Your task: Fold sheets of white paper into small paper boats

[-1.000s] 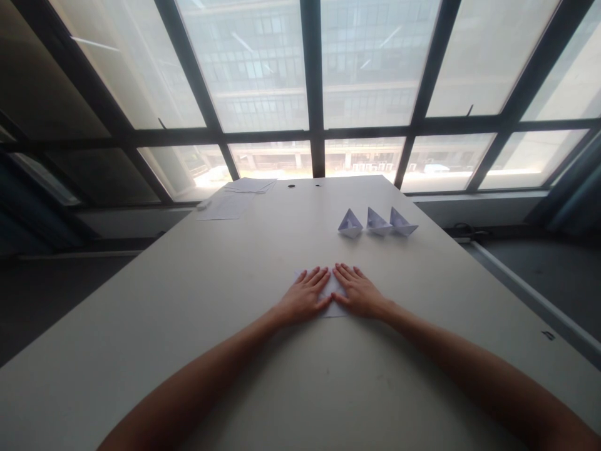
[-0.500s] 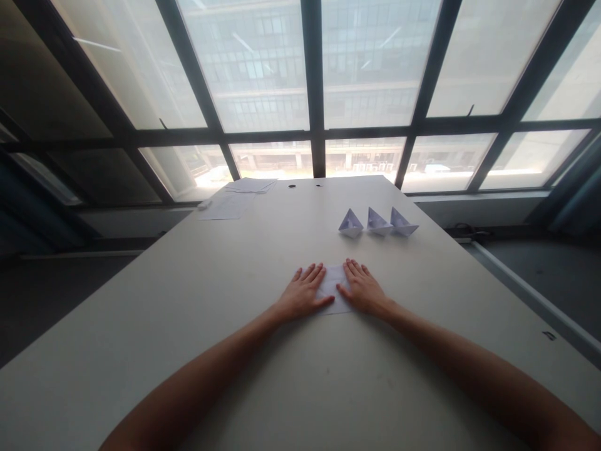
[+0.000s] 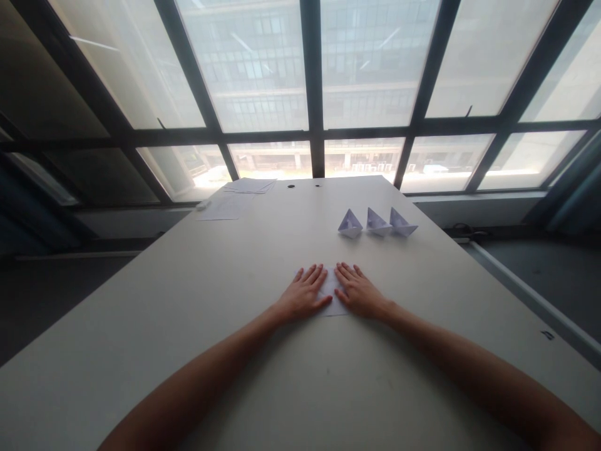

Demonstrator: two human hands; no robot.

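Observation:
A small folded sheet of white paper (image 3: 333, 305) lies flat on the table, partly covered by both palms. My left hand (image 3: 305, 293) rests flat on its left side, fingers stretched away from me and thumb pointing inward. On the right side my right hand (image 3: 357, 290) lies flat too, its fingers extended. Only a narrow strip of the paper shows between the hands; its outer edges are hidden under them. Farther back to the right stand three folded paper boats in a row: a left one (image 3: 350, 225), a middle one (image 3: 377, 223) and a right one (image 3: 402, 223).
The white table (image 3: 225, 351) stretches toward a large framed window (image 3: 263, 69). Loose paper sheets (image 3: 220, 207) lie at its far left corner. Near the far edge are two small holes, one a dark round hole (image 3: 291, 186). A small dark mark (image 3: 547, 335) sits by the right edge.
My right hand has slid slightly left, closer to my left hand, so less of the paper shows between them. The left hand has barely moved. The boats stay put.

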